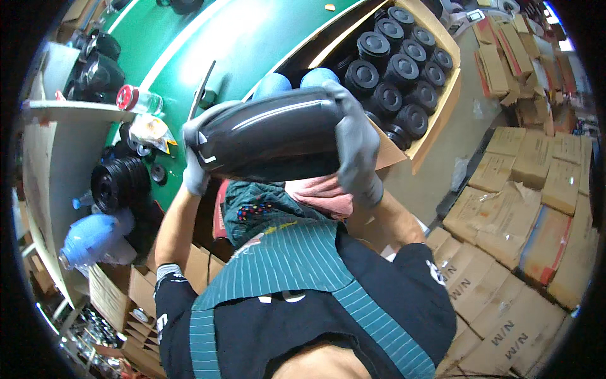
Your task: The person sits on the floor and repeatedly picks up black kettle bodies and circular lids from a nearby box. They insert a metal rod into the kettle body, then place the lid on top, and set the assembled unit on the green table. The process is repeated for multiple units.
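My two grey-gloved hands hold a glossy black curved plastic piece (271, 136), like a rounded housing, crosswise in front of my apron. My left hand (196, 148) grips its left end, where a small white mark shows. My right hand (357, 142) wraps round its right end. Two blue rounded shapes (271, 84) peek out just beyond it, mostly hidden. A thin dark upright strip (203, 88) rises beside my left hand; whether they touch, I cannot tell. An open carton (435, 120) to the right contains several black cylinders with round ribbed tops (403, 67).
The green tabletop (183, 44) stretches ahead. At left are a red-lidded clear jar (146, 101), stacked black round parts (117, 184), a blue bag-like bundle (95, 240) and a grey shelf (76, 112). Stacked cardboard cartons (499, 215) stand at right. Pink cloth (322, 194) lies by my lap.
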The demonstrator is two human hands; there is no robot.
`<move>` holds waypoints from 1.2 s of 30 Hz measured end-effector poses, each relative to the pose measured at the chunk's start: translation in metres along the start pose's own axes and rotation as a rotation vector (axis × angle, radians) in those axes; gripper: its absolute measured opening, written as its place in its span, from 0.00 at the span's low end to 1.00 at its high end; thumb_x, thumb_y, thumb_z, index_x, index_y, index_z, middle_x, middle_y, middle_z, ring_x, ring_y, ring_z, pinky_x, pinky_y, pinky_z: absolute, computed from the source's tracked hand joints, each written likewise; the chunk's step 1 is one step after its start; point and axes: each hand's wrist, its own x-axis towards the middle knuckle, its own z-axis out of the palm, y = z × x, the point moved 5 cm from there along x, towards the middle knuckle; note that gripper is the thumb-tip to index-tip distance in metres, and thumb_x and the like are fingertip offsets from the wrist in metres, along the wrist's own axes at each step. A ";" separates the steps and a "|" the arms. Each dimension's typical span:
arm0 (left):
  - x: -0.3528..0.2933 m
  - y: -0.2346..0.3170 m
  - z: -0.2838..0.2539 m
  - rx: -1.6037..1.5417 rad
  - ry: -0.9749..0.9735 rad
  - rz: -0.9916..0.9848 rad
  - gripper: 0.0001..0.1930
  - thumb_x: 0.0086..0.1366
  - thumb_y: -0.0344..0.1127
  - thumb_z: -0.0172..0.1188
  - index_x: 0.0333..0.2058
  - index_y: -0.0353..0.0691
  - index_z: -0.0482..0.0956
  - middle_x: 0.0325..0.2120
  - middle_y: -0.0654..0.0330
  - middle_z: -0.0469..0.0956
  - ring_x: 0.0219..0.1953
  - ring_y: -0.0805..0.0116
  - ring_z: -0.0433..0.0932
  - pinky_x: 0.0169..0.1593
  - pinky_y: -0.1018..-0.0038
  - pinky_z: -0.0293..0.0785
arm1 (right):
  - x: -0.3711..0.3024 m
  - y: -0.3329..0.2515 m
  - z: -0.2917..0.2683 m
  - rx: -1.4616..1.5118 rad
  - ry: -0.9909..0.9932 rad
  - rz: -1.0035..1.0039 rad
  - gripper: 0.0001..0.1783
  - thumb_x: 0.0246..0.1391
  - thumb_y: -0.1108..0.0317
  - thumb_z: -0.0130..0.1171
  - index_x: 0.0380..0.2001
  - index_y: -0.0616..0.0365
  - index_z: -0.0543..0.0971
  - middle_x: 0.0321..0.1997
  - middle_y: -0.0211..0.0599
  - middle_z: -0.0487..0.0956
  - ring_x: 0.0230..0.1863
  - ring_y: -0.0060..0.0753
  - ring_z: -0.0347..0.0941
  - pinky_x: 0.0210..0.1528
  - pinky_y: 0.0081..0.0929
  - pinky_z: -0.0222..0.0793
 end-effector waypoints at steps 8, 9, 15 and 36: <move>-0.038 -0.044 0.027 -0.360 0.038 -0.321 0.21 0.64 0.38 0.69 0.55 0.39 0.88 0.49 0.49 0.89 0.48 0.52 0.90 0.52 0.61 0.86 | 0.027 -0.007 0.002 0.192 -0.098 -0.021 0.24 0.72 0.71 0.44 0.64 0.66 0.80 0.63 0.56 0.82 0.66 0.51 0.79 0.73 0.39 0.68; -0.029 -0.034 0.015 -0.222 0.066 -0.220 0.21 0.64 0.38 0.68 0.55 0.40 0.88 0.49 0.49 0.89 0.48 0.52 0.90 0.52 0.61 0.86 | 0.026 0.011 0.003 0.294 -0.083 0.142 0.24 0.74 0.67 0.46 0.66 0.66 0.79 0.64 0.55 0.83 0.66 0.46 0.79 0.73 0.37 0.69; 0.002 0.029 -0.014 0.429 -0.213 0.387 0.18 0.66 0.35 0.65 0.53 0.42 0.89 0.47 0.52 0.89 0.48 0.52 0.91 0.50 0.63 0.88 | 0.004 0.117 0.011 0.109 -0.753 0.397 0.23 0.76 0.59 0.51 0.60 0.67 0.80 0.60 0.50 0.85 0.53 0.41 0.83 0.62 0.37 0.75; -0.071 -0.055 0.002 -0.685 0.071 -0.599 0.21 0.71 0.39 0.64 0.54 0.29 0.87 0.48 0.53 0.89 0.48 0.64 0.88 0.55 0.66 0.84 | -0.016 0.018 0.021 0.259 -0.308 -0.081 0.41 0.80 0.42 0.45 0.79 0.65 0.61 0.83 0.52 0.62 0.83 0.44 0.56 0.84 0.37 0.47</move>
